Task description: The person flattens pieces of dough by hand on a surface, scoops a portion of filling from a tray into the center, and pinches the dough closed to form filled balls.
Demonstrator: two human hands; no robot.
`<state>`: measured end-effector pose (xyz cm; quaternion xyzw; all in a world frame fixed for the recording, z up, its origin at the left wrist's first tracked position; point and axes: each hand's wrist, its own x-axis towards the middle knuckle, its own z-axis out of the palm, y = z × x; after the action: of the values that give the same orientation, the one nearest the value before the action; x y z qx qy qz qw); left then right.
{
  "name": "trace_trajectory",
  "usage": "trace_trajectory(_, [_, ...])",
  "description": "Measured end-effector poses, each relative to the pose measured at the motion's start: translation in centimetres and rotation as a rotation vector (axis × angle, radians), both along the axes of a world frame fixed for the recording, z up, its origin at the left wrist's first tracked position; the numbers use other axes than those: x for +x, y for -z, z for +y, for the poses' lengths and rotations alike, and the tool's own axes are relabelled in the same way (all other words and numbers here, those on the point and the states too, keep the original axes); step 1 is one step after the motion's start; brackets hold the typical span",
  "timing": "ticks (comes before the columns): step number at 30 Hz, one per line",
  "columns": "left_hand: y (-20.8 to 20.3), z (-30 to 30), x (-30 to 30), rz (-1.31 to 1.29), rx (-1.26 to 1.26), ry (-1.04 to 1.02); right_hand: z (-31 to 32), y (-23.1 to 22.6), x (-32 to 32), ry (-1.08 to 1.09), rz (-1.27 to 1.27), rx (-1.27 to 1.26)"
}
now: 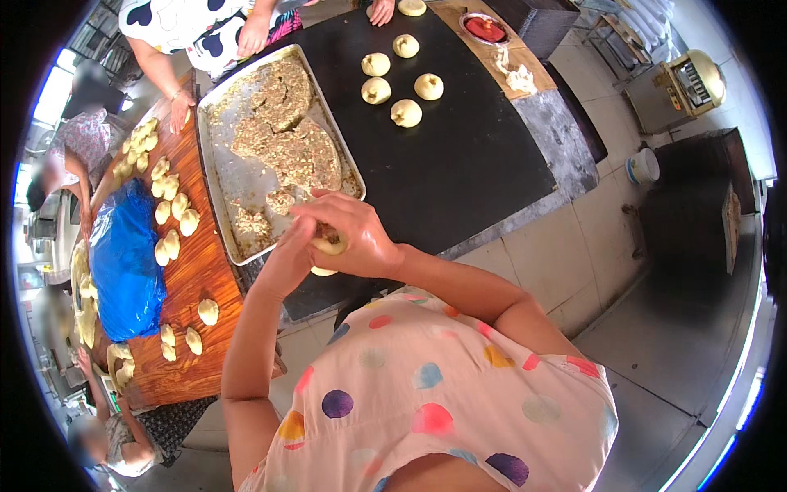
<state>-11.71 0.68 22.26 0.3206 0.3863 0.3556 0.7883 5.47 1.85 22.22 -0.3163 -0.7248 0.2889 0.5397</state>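
Nearest is a person's spotted top (434, 418). Beyond it, the left hand (287, 258) and right hand (361, 238) curl together, closed around a piece of dough (330, 245) with filling showing, above the near end of a black board (467, 176). Just beyond, leftward, lies a metal tray (223, 156) of chopped filling (299, 156). Farther left, a wooden table (209, 271) bears a blue bag (127, 266). Five pale buns (406, 113) sit toward the board's far end.

The tray (220, 179) is smeared metal, the filling (302, 160) rough and crumbly. The buns (376, 90) look smooth, the worktop (467, 176) matt, the table (187, 285) glossy, grained wood, the bag (127, 266) shiny, crinkled plastic, the shirt (459, 377) matt cloth.
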Motion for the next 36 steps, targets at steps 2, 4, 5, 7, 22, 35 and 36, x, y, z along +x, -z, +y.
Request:
trace_trajectory(2, [0.2, 0.7, 0.3, 0.117, 0.122, -0.015, 0.5, 0.7, 0.0, -0.043, 0.249, -0.212])
trace_trajectory(4, [0.2, 1.9, 1.9, 0.402, 0.220, -0.141, 1.0, 0.0, -0.4, -0.078, 0.418, -0.418])
trace_trajectory(5, [-0.5, 3.0, 2.8, 0.489, 0.374, -0.092, 2.1, 1.6, -0.3, -0.127, 0.511, -0.436])
trace_trajectory(7, [-3.3, 4.5, 4.3, 0.628, 0.583, -0.117, 4.0, 0.2, -0.7, -0.033, 0.496, -0.265])
trace_trajectory(22, [-9.6, 7.1, 1.2, -0.057, 0.139, -0.147, 6.6, -4.2, -2.0, -0.037, -0.062, 0.116])
trace_trajectory(35, [-0.2, 4.9, 3.6, -0.519, -0.199, -0.531, 4.9, -2.6, -4.1, 0.017, 0.161, 0.018])
trace_trajectory(36, [0.1, 4.8, 4.1, -0.517, -0.177, -0.535, 4.5, -2.1, -4.2, 0.038, 0.103, 0.104])
